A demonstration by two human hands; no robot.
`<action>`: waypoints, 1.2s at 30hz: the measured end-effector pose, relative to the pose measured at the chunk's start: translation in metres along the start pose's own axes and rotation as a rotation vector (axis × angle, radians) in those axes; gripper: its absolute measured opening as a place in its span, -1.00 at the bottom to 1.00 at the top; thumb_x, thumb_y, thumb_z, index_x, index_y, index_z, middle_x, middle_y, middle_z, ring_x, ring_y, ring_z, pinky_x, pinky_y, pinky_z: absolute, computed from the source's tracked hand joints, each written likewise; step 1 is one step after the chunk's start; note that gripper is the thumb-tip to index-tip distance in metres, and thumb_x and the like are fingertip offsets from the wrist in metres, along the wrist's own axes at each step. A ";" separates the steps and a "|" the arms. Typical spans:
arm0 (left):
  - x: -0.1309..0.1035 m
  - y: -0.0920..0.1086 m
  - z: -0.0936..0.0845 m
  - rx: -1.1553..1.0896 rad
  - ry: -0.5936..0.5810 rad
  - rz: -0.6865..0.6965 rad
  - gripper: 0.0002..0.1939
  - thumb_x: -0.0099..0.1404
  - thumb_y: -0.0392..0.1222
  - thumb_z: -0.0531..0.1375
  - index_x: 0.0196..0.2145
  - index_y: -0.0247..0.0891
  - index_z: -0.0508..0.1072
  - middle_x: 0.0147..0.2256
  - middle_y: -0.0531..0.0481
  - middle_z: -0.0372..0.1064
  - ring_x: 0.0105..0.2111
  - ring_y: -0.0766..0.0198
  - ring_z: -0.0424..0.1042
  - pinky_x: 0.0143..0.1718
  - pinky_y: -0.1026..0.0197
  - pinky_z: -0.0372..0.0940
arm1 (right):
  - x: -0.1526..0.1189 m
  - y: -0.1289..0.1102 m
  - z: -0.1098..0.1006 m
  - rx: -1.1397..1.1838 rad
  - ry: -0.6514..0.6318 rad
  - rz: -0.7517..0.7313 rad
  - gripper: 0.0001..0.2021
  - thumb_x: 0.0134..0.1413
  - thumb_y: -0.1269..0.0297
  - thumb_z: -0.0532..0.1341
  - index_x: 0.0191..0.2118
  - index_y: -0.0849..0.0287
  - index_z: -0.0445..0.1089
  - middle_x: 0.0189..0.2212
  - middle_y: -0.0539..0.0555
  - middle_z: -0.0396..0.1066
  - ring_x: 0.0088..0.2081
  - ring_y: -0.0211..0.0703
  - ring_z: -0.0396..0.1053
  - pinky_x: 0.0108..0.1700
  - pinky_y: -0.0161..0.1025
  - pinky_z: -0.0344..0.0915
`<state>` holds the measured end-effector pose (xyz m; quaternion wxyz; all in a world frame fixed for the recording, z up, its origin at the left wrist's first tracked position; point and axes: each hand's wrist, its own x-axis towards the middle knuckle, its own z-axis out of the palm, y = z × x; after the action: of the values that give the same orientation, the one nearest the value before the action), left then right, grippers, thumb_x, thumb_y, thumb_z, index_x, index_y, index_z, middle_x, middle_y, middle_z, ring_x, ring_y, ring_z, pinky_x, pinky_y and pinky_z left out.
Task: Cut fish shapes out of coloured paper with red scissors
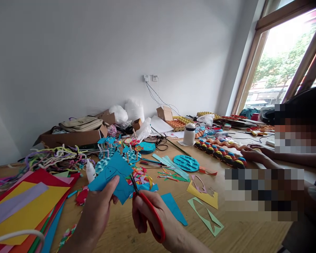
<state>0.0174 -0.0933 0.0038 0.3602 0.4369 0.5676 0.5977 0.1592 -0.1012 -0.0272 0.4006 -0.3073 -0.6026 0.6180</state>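
My left hand (pixel 102 200) pinches a piece of blue paper (pixel 113 172) with a fish outline drawn on it, thumb on top. Red-handled scissors (pixel 158 225) are gripped in my right hand (pixel 152 211), their dark blades pointing up and away beside the right edge of the paper. Whether the blades touch the paper is hard to tell. Behind the paper lie small colourful paper scraps (pixel 139 174). Another blue piece (pixel 173 208) lies on the table right of my right hand.
Coloured sheets (pixel 42 207) cover the left side, with a glue bottle (pixel 90 171) beyond. Cut-out remnants (pixel 205 215) and a round blue disc (pixel 186 163) lie to the right. A person's hands (pixel 255 154) hold a painted egg-carton strip (pixel 221 153). A white bottle (pixel 189 134) stands behind.
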 end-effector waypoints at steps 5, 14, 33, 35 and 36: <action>0.003 -0.010 0.002 -0.246 -0.160 -0.022 -0.72 -0.09 -0.05 0.28 -0.65 -0.15 0.22 -0.67 0.16 0.19 -0.63 0.29 0.21 -0.59 0.23 0.20 | 0.004 0.008 -0.005 0.092 0.180 -0.001 -0.56 -0.02 -0.12 0.09 -0.56 0.21 0.19 -0.71 -0.06 0.18 -0.65 -0.37 0.10 -0.58 -0.40 0.01; -0.003 -0.020 0.011 -0.429 -0.164 -0.116 -0.79 -0.16 -0.13 0.37 -0.55 -0.25 0.47 -0.60 0.11 0.42 -0.58 0.32 0.35 -0.54 0.32 0.28 | 0.012 0.004 0.002 0.278 0.330 -0.127 -0.73 -0.21 0.26 0.31 -0.40 0.22 0.22 -0.55 -0.07 0.26 -0.52 -0.38 0.15 -0.45 -0.41 0.10; 0.000 -0.016 0.019 -0.626 0.060 -0.019 -0.87 -0.07 -0.24 0.28 -0.59 -0.22 0.35 -0.58 0.18 0.34 -0.56 0.37 0.27 -0.48 0.34 0.26 | 0.016 0.025 0.023 -0.108 0.172 -0.083 -0.59 0.00 -0.09 0.03 -0.57 0.19 0.13 -0.72 -0.07 0.12 -0.66 -0.35 0.16 -0.62 -0.43 0.08; -0.001 -0.017 0.019 -0.627 0.074 -0.023 -0.84 -0.07 -0.24 0.27 -0.60 -0.21 0.31 -0.59 0.20 0.32 -0.57 0.39 0.26 -0.49 0.36 0.26 | 0.016 0.019 0.025 -0.071 0.162 -0.068 -0.51 -0.06 -0.20 0.02 -0.58 0.20 0.14 -0.75 -0.07 0.12 -0.68 -0.35 0.16 -0.64 -0.43 0.07; -0.002 -0.017 0.020 -0.625 0.075 -0.034 -0.82 -0.07 -0.23 0.27 -0.61 -0.21 0.29 -0.61 0.21 0.30 -0.58 0.40 0.25 -0.51 0.37 0.26 | 0.016 0.018 0.026 -0.053 0.154 -0.059 -0.48 -0.09 -0.24 0.02 -0.59 0.20 0.14 -0.76 -0.06 0.13 -0.69 -0.36 0.15 -0.65 -0.44 0.07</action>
<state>0.0355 -0.0866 -0.0137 0.4656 0.2731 0.3765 0.7529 0.1269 -0.0995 -0.0410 0.4556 -0.3463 -0.5950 0.5644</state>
